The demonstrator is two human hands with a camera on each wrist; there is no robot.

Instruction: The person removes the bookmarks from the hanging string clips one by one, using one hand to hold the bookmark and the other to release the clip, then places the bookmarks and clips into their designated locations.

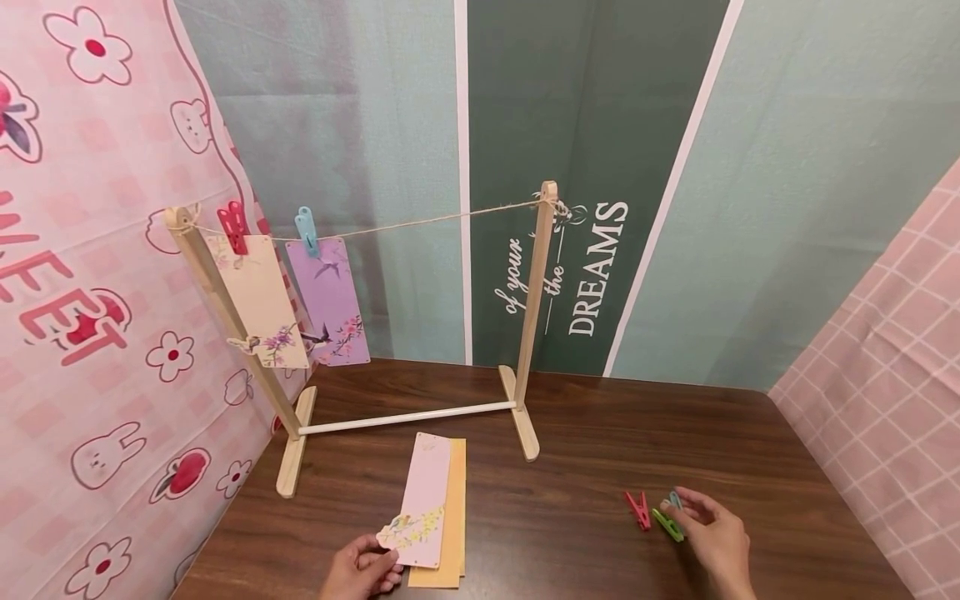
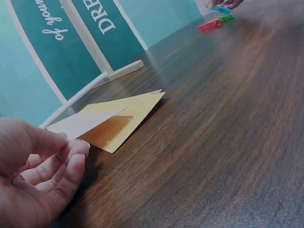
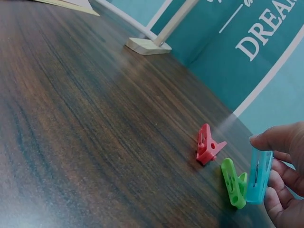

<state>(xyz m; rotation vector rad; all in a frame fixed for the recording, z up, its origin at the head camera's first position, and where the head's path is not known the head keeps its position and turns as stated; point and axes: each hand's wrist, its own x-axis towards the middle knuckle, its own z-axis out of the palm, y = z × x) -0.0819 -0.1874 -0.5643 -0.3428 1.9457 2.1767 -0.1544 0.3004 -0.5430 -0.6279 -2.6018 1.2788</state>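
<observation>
My left hand point(image 1: 365, 568) pinches the lower left edge of a pink card point(image 1: 429, 496) printed with yellow flowers and a bird. In the left wrist view that card tilts up over yellow cards point(image 2: 137, 107) lying on the table. At the right, my right hand point(image 1: 712, 533) holds a blue clothespin point(image 3: 260, 175) between thumb and fingers. A green clothespin point(image 3: 233, 183) lies right beside it, and a red clothespin point(image 3: 207, 145) lies a little to the left.
A wooden stand point(image 1: 531, 308) carries a string point(image 1: 442, 218) between two posts. Near its left end a red clothespin point(image 1: 234, 227) holds a cream card point(image 1: 262, 292) and a blue clothespin point(image 1: 306, 232) a purple card point(image 1: 330, 300). A white rod point(image 1: 408, 418) joins the stand's feet on the brown table point(image 1: 570, 517).
</observation>
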